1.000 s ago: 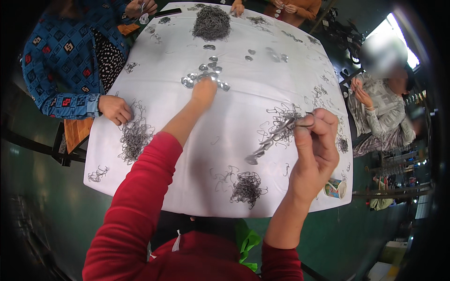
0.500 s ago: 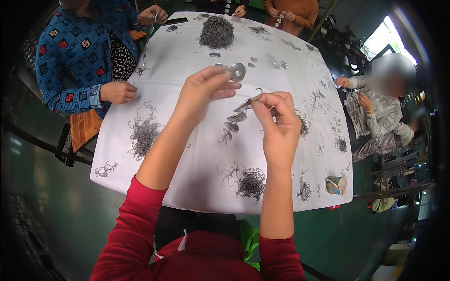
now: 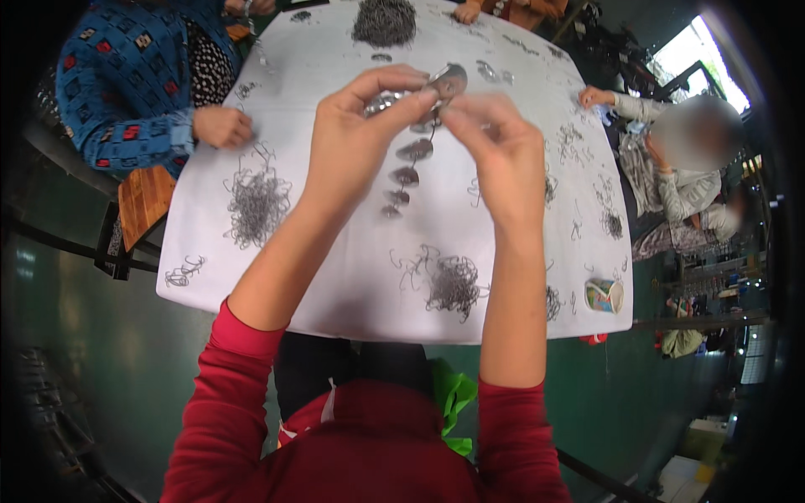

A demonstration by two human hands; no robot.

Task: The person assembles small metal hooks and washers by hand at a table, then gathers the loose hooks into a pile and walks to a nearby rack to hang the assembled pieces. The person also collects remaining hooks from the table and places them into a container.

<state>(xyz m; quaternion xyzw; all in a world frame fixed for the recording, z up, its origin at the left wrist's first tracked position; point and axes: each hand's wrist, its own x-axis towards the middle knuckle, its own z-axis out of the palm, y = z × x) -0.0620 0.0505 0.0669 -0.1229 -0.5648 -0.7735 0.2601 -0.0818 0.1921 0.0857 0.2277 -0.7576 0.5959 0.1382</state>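
Note:
My left hand [image 3: 356,126] is closed, its thumb and fingers pinching a shiny oval metal disc [image 3: 453,77]. Right beside it, the fingertips of my right hand [image 3: 507,159] pinch the top of a chain of metal discs [image 3: 415,149], linked by thin wire hooks. Several of its discs hang in a row below my hands, over the white table cover. Where disc and top hook meet, my fingers partly hide the contact. Other shiny discs [image 3: 381,102] show just behind my left fingers.
Piles of wire hooks lie at left [image 3: 258,205], near the front [image 3: 453,285] and in a large heap [image 3: 384,23] at the far side. A paper cup [image 3: 604,295] lies near the right front corner of the white-covered table [image 3: 335,314]. Other people sit around it.
Both hands have moved away from me and closer together. The disc in my left hand has met the top of the chain, which now hangs straighter.

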